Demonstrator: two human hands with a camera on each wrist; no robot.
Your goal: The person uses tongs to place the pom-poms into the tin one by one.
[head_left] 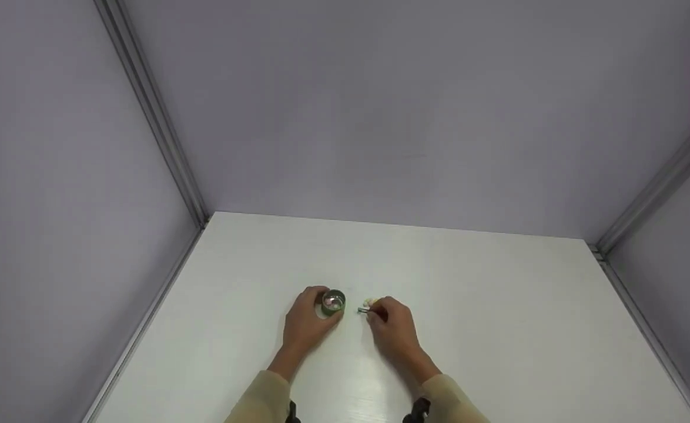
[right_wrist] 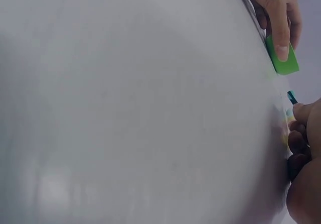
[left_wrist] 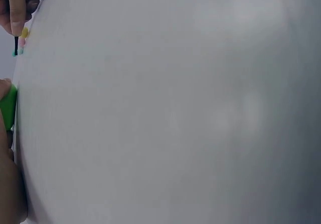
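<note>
A small green cup (head_left: 333, 301) stands on the white table (head_left: 498, 305), with something pale pink inside it. My left hand (head_left: 307, 320) grips the cup from its left side; the right wrist view shows the cup (right_wrist: 282, 59) under that hand's fingers (right_wrist: 277, 18). My right hand (head_left: 393, 326) pinches a thin dark tool (head_left: 362, 309) with a teal tip, pointing left toward the cup. A few small yellow and pink bits (head_left: 371, 302) lie by the tool's tip. In the left wrist view the tool (left_wrist: 16, 45) and bits (left_wrist: 24, 33) show at the top left, the cup (left_wrist: 8, 106) at the left edge.
Plain grey walls with metal corner strips (head_left: 157, 117) close the table in on the left, back and right. The white tabletop stretches wide on both sides of my hands.
</note>
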